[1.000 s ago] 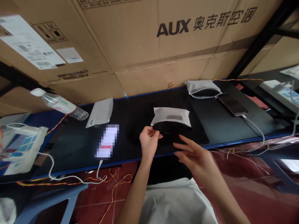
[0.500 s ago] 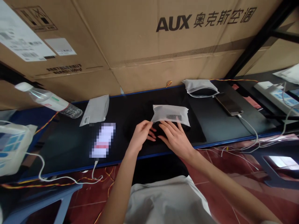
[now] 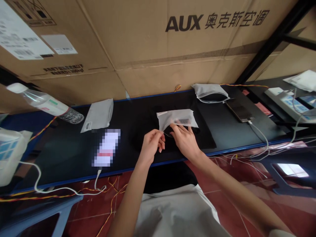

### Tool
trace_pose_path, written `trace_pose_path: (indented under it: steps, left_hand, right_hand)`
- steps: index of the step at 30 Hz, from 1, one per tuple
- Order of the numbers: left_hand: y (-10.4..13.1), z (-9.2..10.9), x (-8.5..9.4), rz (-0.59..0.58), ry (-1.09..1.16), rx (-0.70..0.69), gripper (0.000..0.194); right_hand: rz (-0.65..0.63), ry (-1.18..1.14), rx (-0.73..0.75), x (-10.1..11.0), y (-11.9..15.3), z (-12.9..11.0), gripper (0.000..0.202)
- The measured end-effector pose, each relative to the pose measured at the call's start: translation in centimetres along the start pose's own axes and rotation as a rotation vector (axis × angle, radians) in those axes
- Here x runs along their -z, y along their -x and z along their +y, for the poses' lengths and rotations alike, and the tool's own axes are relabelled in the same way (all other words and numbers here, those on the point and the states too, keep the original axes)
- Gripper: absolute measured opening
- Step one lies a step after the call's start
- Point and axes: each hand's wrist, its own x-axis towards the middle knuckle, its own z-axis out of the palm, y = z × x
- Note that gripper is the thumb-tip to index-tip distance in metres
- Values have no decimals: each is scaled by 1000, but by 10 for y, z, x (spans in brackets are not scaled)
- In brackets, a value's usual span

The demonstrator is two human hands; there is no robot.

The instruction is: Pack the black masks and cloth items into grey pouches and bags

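A frosted white pouch with a dark printed label lies on the black table in front of me, its near side gaping slightly. My left hand pinches the pouch's near left corner between thumb and index finger, the other fingers curled. Over the near edge rests my right hand, fingers spread, fingertips on the pouch beside the label. A second frosted pouch lies flat to the left. Another pouch, with something dark at its opening, sits at the back right.
A pixelated lit phone and a plastic bottle are on the left. A dark phone with a white cable lies on the right. Behind the table stands a large cardboard box.
The pouch's left side has tilted and its near edge has opened a little at the left corner. My right hand has moved inward, closer to my left hand. The view has shifted slightly.
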Motion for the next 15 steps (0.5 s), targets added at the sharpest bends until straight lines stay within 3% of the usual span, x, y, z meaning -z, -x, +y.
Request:
trace_pose_path:
  steps: [3,6,8,11,15]
  left_hand:
    - [1,1,1,-18,-10,24,23]
    - [0,1,5,-48,-28,48,23]
    - [-1,0,8,-54,-15,55,23]
    - [-1,-2,10,-68,16,59,22]
    - [3,-2,6,-74,-12,32,23]
  right_hand:
    - [79,-166,-27,5,2,4,19]
    - [143,-270,-56,6,5,7,37]
    - [154,-235,-12,5,7,7,37]
    - [158,-115,82,2,7,7,20]
    - [126,53,91,-4,2,1,15]
